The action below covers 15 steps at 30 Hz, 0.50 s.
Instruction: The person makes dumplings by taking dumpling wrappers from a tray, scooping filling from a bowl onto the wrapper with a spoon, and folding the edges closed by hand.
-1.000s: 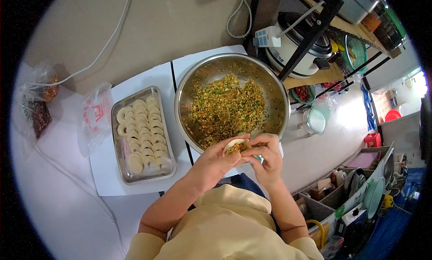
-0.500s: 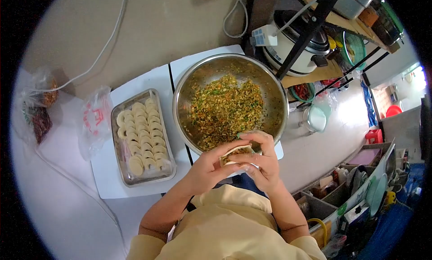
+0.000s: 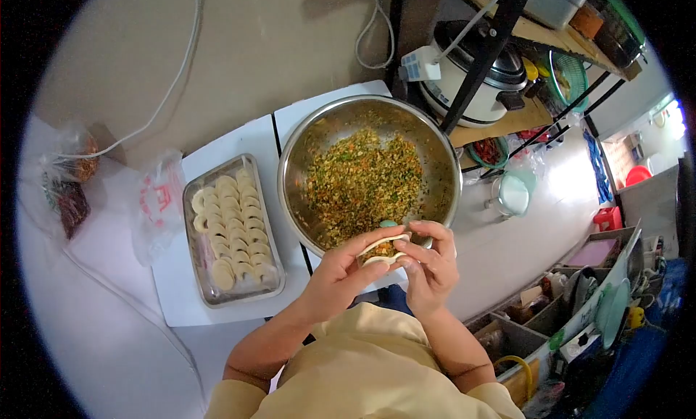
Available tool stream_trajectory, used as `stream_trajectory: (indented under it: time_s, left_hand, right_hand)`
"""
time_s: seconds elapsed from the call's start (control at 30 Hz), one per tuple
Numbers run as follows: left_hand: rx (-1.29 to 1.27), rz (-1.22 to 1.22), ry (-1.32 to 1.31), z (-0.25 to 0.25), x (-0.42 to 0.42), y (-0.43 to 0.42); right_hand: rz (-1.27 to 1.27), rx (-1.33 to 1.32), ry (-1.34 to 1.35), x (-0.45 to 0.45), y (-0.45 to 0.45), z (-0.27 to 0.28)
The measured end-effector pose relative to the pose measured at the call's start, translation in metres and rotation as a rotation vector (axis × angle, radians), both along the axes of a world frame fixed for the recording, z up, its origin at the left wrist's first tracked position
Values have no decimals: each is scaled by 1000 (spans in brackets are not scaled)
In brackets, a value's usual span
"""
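Between my two hands is a dumpling wrapper [image 3: 383,250], folded into a pocket with chopped filling showing in its opening. My left hand [image 3: 339,274] cups it from the left. The fingers and thumb of my right hand [image 3: 433,268] pinch its right end. Just beyond them stands a large steel bowl [image 3: 290,140] holding chopped vegetable filling [image 3: 362,183]. A small green tip [image 3: 388,224], its kind unclear, shows near my right fingers. Left of the bowl, a metal tray [image 3: 272,270] bears rows of wrappers [image 3: 230,209], overlapping one another.
A white table [image 3: 174,292] carries the tray and bowl. Plastic bags [image 3: 156,201] lie left of the tray. At the right, a black-framed shelf [image 3: 482,64] holds a rice cooker [image 3: 471,93]. Grey storage bins [image 3: 515,339] stand on the lower right.
My right hand has shifted slightly right and its fingers have moved to the wrapper's right end. The wrapper's opening and filling now show more. The view has tilted a little.
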<state>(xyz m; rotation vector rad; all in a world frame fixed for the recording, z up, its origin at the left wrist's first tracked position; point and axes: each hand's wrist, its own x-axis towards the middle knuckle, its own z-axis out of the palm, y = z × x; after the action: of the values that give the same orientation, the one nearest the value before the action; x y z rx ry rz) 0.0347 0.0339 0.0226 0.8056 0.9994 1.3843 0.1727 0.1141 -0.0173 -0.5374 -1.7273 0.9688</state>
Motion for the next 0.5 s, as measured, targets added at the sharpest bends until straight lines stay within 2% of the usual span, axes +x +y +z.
stream_trajectory:
  time_s: [0.1,0.27,0.4,0.5]
  left_hand:
    - [-49,11,146,5,3,2]
    - [-53,190,317,2,13,4]
    - [-115,184,355,6,14,3]
    - [-93,185,368,2,14,3]
  right_hand:
    - [-47,18,-62,-2,2,4]
    - [-45,-27,-76,-4,3,5]
    - [-35,-83,41,-7,3,2]
    - [-17,-71,33,-8,6,7]
